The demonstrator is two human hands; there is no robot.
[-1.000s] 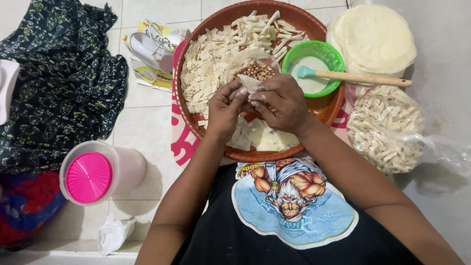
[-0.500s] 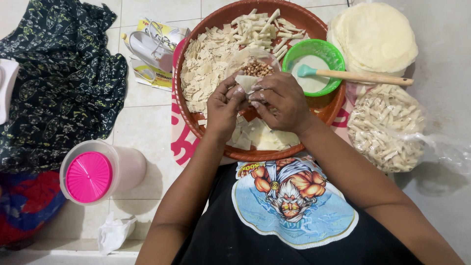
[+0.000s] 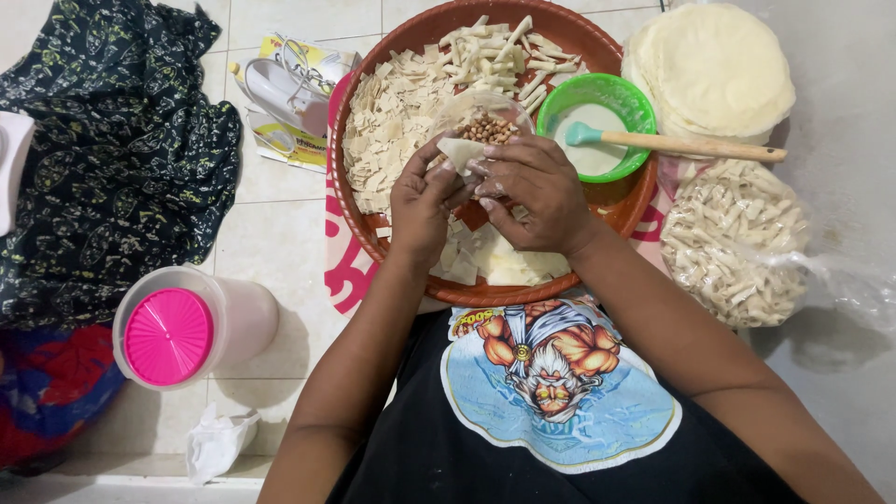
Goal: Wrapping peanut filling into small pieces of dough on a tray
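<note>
My left hand (image 3: 425,201) and my right hand (image 3: 532,187) meet over a large brown round tray (image 3: 627,201), both pinching a small pale pastry wrapper (image 3: 461,152) between the fingertips. Just beyond the fingers sits a clear bowl of peanuts (image 3: 487,126). The tray also holds a heap of cut wrapper squares (image 3: 392,121), several rolled pastry sticks (image 3: 509,56) at its far side, and flat wrappers (image 3: 504,266) near me.
A green bowl (image 3: 607,98) of white paste with a wooden-handled spatula (image 3: 691,145) sits at the tray's right. Round wrappers (image 3: 714,65) and a bag of rolled sticks (image 3: 737,243) lie further right. A pink-lidded container (image 3: 173,331), dark cloth (image 3: 103,149) and tissue (image 3: 217,441) lie left.
Both hands stay together over the tray, and the fingers have shifted slightly on the small wrapper. Nothing else has moved.
</note>
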